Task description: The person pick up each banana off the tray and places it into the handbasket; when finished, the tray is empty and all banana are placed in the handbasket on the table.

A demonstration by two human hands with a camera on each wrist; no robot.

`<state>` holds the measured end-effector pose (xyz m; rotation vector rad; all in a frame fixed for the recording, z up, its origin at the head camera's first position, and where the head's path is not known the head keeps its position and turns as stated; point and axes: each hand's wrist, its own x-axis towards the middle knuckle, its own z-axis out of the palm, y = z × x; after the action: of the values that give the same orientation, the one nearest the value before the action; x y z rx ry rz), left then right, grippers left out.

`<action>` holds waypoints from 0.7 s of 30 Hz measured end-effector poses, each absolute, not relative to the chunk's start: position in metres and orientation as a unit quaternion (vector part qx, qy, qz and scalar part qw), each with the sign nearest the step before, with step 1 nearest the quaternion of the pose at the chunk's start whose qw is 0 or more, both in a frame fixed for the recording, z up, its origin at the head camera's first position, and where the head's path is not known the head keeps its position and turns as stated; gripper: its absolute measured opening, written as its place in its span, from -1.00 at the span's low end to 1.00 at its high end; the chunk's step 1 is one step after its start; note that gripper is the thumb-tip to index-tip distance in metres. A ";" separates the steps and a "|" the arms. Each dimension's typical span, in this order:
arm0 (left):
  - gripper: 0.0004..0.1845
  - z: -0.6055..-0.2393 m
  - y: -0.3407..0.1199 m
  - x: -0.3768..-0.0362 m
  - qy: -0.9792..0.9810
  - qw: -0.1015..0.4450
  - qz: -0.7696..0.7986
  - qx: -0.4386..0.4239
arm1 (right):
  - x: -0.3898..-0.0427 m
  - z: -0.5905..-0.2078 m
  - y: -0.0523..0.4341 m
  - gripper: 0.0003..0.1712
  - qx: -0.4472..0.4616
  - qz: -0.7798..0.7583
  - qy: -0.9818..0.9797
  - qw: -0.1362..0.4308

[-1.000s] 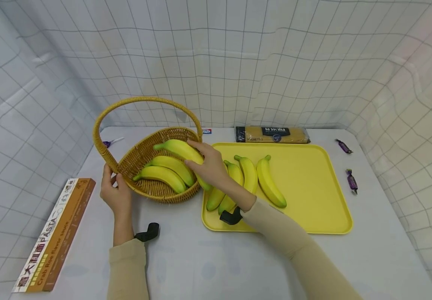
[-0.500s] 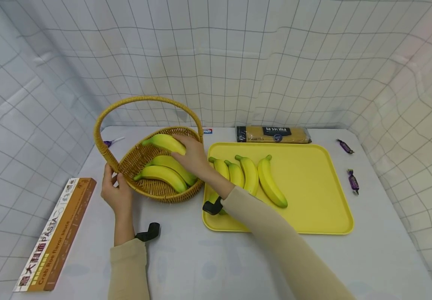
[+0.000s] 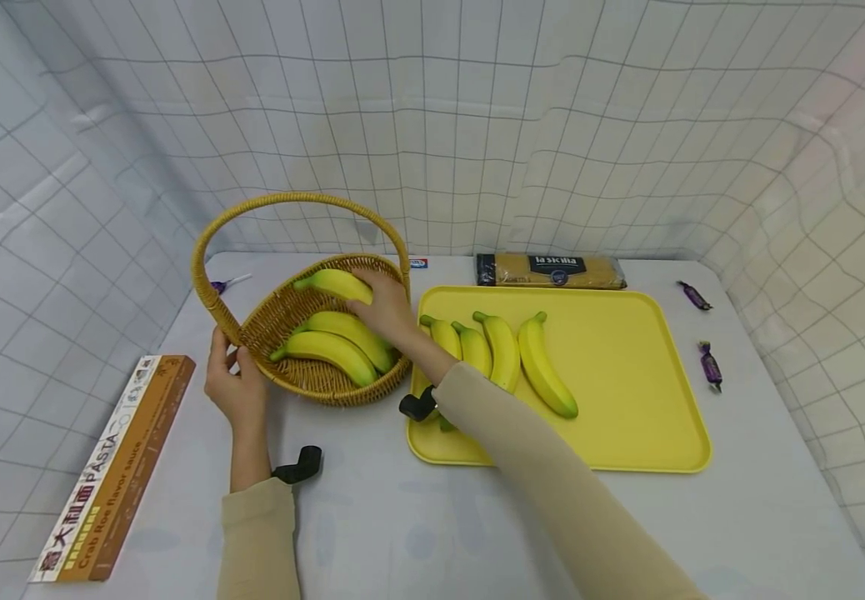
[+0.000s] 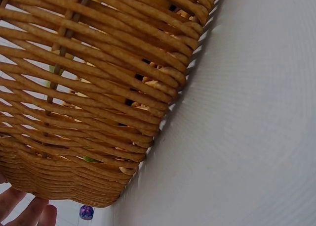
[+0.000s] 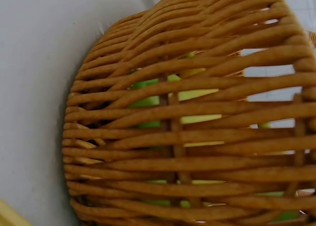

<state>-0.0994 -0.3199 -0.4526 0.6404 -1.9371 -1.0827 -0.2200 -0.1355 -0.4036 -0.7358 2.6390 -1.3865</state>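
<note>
A wicker basket (image 3: 327, 398) with a tall arched handle stands at the left of the table. Its left rim, at the foot of the handle, is held by my left hand (image 3: 239, 387); fingertips of that hand (image 4: 30, 210) show at the rim in the left wrist view. Over the back of the basket's inside, my right hand (image 3: 387, 310) grips a banana (image 3: 337, 284) by its right end. Two more bananas lie below it in the basket, a front banana (image 3: 327, 350) and one behind (image 3: 350, 329). The right wrist view shows only the basket's woven side (image 5: 197, 137).
Right of the basket lies a yellow tray (image 3: 627, 375) with several bananas (image 3: 545, 367), partly under my right sleeve. Behind it is a pasta packet (image 3: 552, 271). Wrapped candies (image 3: 710, 367) lie at the right, a lollipop (image 3: 230, 283) behind the basket, and a pasta box (image 3: 113, 471) at the left.
My right hand has moved left from above the tray's edge into the basket, carrying the banana, and has hardly shifted over the last half second. My left hand stays on the rim.
</note>
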 end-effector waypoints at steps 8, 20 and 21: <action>-0.54 -0.453 -0.320 -0.099 -0.766 0.406 -0.428 0.254 | -0.225 -0.415 -0.141 -0.39 -0.220 -0.453 0.861 0.063; -0.53 -0.451 -0.318 -0.098 -0.767 0.401 -0.430 0.257 | -0.226 -0.423 -0.146 -0.41 -0.206 -0.453 0.864 0.077; -0.53 -0.451 -0.318 -0.098 -0.767 0.402 -0.429 0.256 | -0.226 -0.423 -0.146 -0.41 -0.205 -0.453 0.864 0.079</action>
<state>-0.0978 -0.3183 -0.4511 0.6481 -1.9394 -1.0854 -0.2260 -0.1461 -0.4232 -0.6131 2.5852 -1.3557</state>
